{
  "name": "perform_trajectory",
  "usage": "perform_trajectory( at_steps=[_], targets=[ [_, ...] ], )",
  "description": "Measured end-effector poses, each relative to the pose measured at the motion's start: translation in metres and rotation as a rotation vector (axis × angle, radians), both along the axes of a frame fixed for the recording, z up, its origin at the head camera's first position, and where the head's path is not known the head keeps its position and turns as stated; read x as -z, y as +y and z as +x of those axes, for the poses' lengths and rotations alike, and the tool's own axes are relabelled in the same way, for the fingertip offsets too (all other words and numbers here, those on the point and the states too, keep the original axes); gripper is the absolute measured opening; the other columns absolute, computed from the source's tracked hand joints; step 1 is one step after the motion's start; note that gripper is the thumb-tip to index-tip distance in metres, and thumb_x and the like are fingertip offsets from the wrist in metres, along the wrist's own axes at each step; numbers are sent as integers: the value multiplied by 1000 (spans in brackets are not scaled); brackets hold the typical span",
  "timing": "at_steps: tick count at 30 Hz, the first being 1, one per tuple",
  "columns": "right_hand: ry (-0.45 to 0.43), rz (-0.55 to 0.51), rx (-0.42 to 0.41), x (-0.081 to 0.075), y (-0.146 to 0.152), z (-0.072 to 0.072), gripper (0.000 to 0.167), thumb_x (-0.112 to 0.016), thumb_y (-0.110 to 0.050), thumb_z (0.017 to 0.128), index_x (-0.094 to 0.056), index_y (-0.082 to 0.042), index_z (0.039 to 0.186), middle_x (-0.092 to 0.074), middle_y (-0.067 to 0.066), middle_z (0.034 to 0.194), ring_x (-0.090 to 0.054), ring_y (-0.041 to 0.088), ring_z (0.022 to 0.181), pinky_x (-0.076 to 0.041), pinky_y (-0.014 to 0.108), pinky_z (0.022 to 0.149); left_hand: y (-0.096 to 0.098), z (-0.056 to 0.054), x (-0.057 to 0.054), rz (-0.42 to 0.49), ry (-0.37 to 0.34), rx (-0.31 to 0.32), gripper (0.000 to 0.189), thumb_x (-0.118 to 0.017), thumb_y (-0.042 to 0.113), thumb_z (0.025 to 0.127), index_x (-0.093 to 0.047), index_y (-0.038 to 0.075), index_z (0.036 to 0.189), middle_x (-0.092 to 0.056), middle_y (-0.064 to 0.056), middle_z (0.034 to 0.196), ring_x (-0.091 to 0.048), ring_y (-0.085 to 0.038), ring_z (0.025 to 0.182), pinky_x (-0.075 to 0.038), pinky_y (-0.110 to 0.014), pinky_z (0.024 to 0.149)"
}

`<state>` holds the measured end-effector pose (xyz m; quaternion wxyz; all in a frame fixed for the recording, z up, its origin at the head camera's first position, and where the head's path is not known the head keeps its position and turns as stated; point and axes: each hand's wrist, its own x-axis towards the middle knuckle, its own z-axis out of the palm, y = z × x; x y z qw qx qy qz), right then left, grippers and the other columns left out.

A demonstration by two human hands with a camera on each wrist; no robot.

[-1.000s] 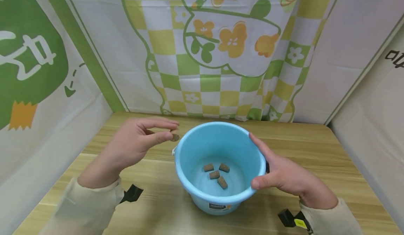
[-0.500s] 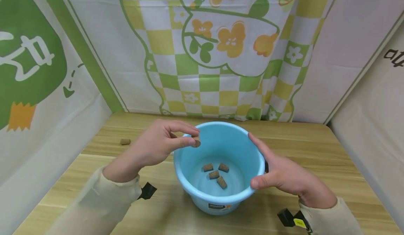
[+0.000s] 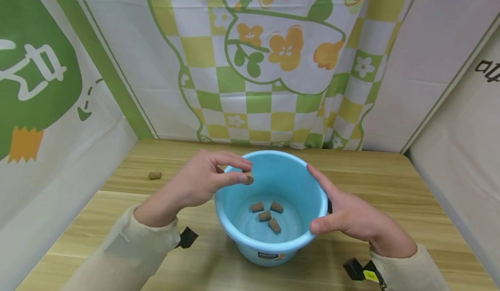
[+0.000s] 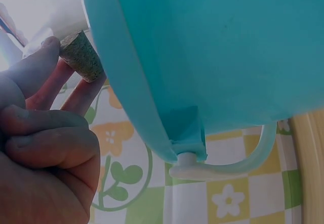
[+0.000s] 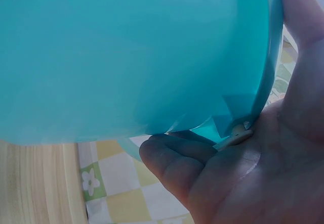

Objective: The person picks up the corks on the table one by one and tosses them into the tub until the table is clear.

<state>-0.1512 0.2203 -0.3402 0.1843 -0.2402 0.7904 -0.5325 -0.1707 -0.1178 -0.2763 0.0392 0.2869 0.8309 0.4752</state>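
Note:
My left hand (image 3: 201, 178) pinches a cork (image 4: 82, 58) between thumb and fingertips, over the left part of the blue bucket's (image 3: 279, 180) opening. In the left wrist view, this cork shows tapered and just beyond the rim. Several brown corks (image 3: 264, 216) lie apart on the bucket floor. My right hand (image 3: 351, 217) grips the bucket's right side, its thumb on the rim. The right wrist view shows the other fingers (image 5: 172, 155) curled against the outer wall, by the handle mount.
One more cork (image 3: 155, 175) lies on the wooden table (image 3: 375, 169), left of the bucket. A white handle (image 4: 228, 169) hangs at the bucket's side. Behind the table hangs a checkered, flower-printed curtain (image 3: 258, 117), with pale fabric walls on both sides.
My left hand has carried the cork rightward, from outside the rim to over the opening. The lone cork on the table has come into sight. My right hand stays on the bucket.

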Motion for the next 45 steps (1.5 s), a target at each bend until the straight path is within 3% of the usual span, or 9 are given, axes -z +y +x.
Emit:
perform_trajectory(
  at_steps=[4,11,21,26,36,40,41,44,45],
  targets=[
    [3,8,6,0,0,0,119,-86,-25,79,0,-27,161,-39,25,143,-55,37,112,-48,47,88,2,1,-1,-12,0,-8,24,-75,18,91,-77,11,113,-72,2,111,-66,-15,105,-55,-36,75],
    [3,-11,-9,1,1,0,119,-86,-23,80,1,-30,161,-39,26,143,-55,38,113,-49,47,88,-2,4,0,-70,-56,-25,49,-81,27,86,-67,19,133,-60,-1,135,-58,-20,53,-48,-31,53],
    [25,2,-15,1,1,0,118,-85,-25,80,1,-30,161,-38,26,144,-54,38,113,-48,47,88,-15,3,3,-13,-117,-79,53,-80,26,87,-64,14,136,-57,-5,139,-71,-25,72,-49,-33,52],
    [25,3,-15,0,1,0,118,-85,-25,80,1,-30,161,-39,26,143,-55,38,113,-48,48,89,-23,2,4,-23,-113,-134,50,-80,30,87,-66,22,134,-60,-2,136,-70,-23,69,-50,-35,57],
    [17,-6,-16,0,1,0,118,-85,-24,81,1,-30,161,-37,26,144,-54,39,113,-48,48,89,-51,-2,5,-32,-71,-252,51,-78,38,87,-66,23,134,-54,-1,141,-43,-13,52,-40,-31,53],
    [15,-17,-16,0,1,0,118,-85,-24,81,1,-29,161,-36,26,145,-53,40,114,-48,47,89,-64,-6,7,21,-104,-304,53,-78,39,86,-65,22,135,-64,0,86,-26,-10,44,-36,-28,44],
    [16,-18,-16,0,1,0,118,-85,-24,81,1,-29,161,-36,27,145,-53,40,115,-48,47,89,-68,-8,8,30,-97,-319,53,-78,39,87,-65,22,136,-63,1,84,-25,-10,43,-34,-26,42],
    [23,-9,-10,1,1,0,118,-85,-24,80,1,-29,161,-37,26,144,-53,39,114,-48,48,89,-82,-14,13,113,-113,-335,53,-76,36,90,-63,18,138,-64,-2,90,-23,-9,41,-30,-24,38],
    [24,-6,-8,0,1,0,118,-85,-24,80,0,-29,161,-38,27,144,-54,39,114,-48,48,89,-87,-16,15,147,-116,-331,52,-75,33,91,-62,16,139,-66,-4,108,-22,-9,41,-29,-24,38]
  ],
)
